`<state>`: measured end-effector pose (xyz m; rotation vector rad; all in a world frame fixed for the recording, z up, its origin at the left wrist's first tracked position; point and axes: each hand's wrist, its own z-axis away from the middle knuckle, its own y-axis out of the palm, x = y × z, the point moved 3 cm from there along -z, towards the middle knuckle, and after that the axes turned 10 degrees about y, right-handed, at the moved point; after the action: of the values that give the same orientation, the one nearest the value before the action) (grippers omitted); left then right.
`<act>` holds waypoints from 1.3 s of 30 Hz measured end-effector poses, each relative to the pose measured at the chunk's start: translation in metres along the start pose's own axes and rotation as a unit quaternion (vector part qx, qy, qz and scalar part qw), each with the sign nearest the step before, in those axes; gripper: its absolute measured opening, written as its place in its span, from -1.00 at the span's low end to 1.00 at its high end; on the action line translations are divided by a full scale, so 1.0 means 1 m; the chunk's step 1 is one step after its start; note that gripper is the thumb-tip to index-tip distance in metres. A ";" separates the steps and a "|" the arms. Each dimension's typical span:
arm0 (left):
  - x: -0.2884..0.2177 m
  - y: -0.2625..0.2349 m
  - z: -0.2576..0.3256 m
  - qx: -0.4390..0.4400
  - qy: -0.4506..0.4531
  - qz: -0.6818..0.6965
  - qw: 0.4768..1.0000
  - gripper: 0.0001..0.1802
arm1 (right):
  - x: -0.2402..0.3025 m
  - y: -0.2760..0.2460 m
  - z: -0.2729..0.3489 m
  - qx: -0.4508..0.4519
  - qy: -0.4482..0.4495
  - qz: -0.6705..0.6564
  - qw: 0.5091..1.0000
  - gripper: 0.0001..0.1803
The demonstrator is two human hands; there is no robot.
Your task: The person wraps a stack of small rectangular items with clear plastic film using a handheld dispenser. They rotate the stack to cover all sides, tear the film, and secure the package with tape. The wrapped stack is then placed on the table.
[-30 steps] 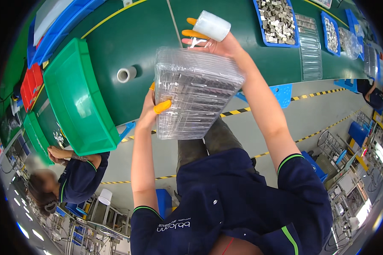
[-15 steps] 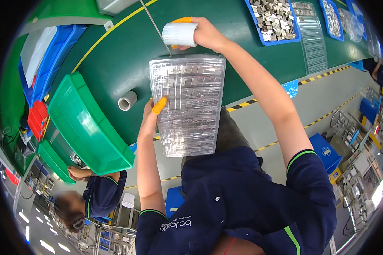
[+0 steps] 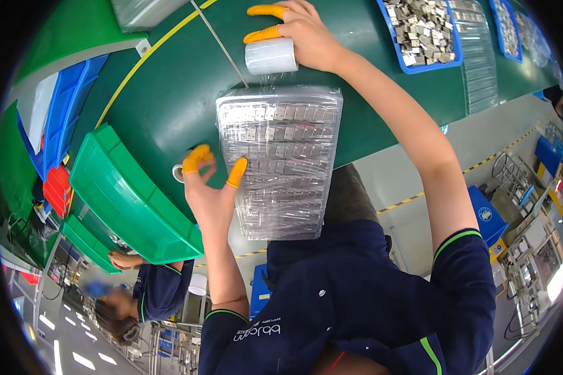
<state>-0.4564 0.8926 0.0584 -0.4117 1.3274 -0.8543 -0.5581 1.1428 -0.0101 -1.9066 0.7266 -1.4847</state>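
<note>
A stack of clear plastic trays (image 3: 294, 150) filled with rows of small metal parts is wrapped in clear film and lies in front of me, its near end by my body. My right hand (image 3: 311, 39), with orange finger cots, holds a roll of clear film (image 3: 271, 57) just beyond the stack's far end; one finger points away from the roll. Some film stretches between roll and stack. My left hand (image 3: 209, 190) is open at the stack's left edge, its orange-capped thumb over the edge and its other fingers apart. Behind them a cardboard tube (image 3: 178, 173) is partly hidden.
A large green bin (image 3: 128, 194) stands at left, with blue trays (image 3: 69, 119) and red bins (image 3: 57, 190) beyond. Blue trays of metal parts (image 3: 422, 31) sit at far right beside clear empty trays (image 3: 478, 69). A thin rod (image 3: 222, 44) crosses the green table (image 3: 162, 100). A co-worker (image 3: 162, 287) is at lower left.
My left hand has come off the stack's side and spread its fingers to the left. My right hand has shifted slightly, one finger extending off the roll. More of the film below the roll shows.
</note>
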 end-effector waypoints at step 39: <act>-0.016 0.059 -0.137 0.021 0.000 0.296 0.955 -0.62 | 0.007 0.007 0.055 0.226 0.191 -0.462 0.836 -0.73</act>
<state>-0.5690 0.9701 -0.0037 0.0313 1.3265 -0.3772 -0.5036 1.1398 -0.0209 -1.6283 -0.5061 -2.3810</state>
